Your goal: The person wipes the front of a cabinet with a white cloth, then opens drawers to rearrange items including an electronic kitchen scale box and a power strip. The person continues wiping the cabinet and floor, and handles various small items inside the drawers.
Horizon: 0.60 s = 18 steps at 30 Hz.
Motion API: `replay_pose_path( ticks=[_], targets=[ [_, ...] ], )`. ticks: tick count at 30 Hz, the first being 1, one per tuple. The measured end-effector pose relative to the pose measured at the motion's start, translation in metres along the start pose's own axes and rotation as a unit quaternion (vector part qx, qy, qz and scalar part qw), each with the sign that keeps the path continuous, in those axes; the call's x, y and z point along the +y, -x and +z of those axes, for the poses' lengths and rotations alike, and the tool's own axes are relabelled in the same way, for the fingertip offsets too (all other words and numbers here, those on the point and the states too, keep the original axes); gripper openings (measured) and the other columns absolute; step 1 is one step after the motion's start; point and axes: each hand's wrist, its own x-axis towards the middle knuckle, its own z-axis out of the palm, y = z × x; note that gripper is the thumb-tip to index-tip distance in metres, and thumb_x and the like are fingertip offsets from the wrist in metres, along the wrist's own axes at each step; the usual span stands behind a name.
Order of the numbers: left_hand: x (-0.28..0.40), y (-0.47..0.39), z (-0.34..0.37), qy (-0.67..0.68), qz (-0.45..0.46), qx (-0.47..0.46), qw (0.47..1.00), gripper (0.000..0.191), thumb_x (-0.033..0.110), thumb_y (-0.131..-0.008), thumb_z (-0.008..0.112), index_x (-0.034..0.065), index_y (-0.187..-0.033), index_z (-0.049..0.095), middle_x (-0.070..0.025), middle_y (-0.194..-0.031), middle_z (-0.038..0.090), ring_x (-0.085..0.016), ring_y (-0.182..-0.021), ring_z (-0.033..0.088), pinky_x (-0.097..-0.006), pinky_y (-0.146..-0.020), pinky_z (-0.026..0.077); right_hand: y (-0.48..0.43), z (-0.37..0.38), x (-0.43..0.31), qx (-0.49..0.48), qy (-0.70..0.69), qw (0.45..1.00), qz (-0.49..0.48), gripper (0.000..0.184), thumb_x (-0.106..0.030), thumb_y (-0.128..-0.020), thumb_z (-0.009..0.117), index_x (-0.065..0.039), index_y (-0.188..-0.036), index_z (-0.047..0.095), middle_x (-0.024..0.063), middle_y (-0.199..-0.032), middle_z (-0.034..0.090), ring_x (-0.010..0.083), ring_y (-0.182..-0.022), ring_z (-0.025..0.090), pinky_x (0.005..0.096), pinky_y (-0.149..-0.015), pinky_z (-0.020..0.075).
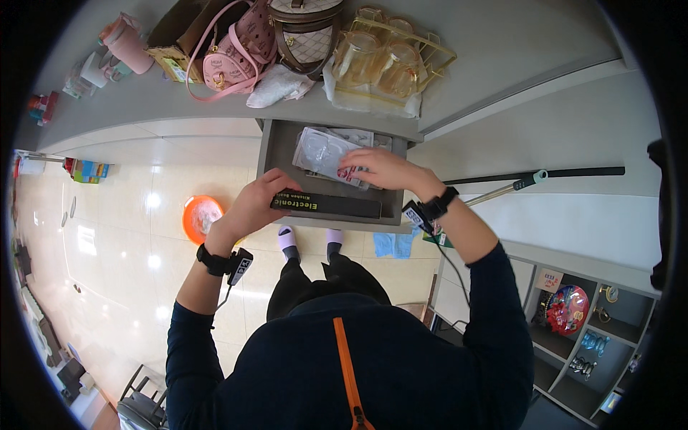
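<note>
Below the counter, a grey drawer [279, 156] is pulled out. My left hand [263, 199] grips the left end of a long black kitchen scale box [344, 206] with yellow-green lettering, at the drawer's near side. My right hand [379, 167] rests on a clear plastic blister pack [320, 150] with a printed card in the drawer; whether its fingers grip the pack cannot be told. More flat packages [382, 141] lie beneath and behind it. Both wrists wear black straps with small modules.
On the counter [215, 110] stand a pink handbag [226, 67], a quilted bag [306, 40], a cardboard box [174, 54], a white cloth [277, 88] and glass mugs [357, 54] in a gold rack. An orange basin [201, 215] and a blue cloth [393, 244] are on the floor. A pole [500, 191] leans at right.
</note>
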Motion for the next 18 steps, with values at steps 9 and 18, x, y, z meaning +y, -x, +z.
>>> replay_pose_path(
  ticks=[9, 18],
  targets=[
    [-0.017, 0.006, 0.009, 0.017, -0.015, 0.035, 0.999, 0.043, 0.0, -0.075, 0.08, 0.0134, -0.113, 0.067, -0.0064, -0.107, 0.062, -0.033, -0.097, 0.066, -0.04, -0.084, 0.057, -0.02, 0.031, 0.037, 0.07, 0.186, 0.972, 0.124, 0.078, -0.048, -0.085, 0.078, -0.002, -0.142, 0.052, 0.0165, -0.153, 0.047, 0.0375, -0.138, 0.048, 0.0476, -0.115, 0.0388],
    [-0.022, -0.001, 0.016, 0.026, -0.031, 0.029, 0.999, 0.042, -0.005, -0.075, 0.08, 0.009, -0.113, 0.068, -0.0072, -0.108, 0.063, -0.03, -0.101, 0.066, -0.0359, -0.089, 0.056, -0.017, 0.053, 0.038, 0.102, 0.294, 0.947, 0.086, 0.081, -0.052, -0.083, 0.079, 0.0, -0.14, 0.052, 0.0169, -0.145, 0.05, 0.0365, -0.132, 0.049, 0.0466, -0.113, 0.0396]
  ],
)
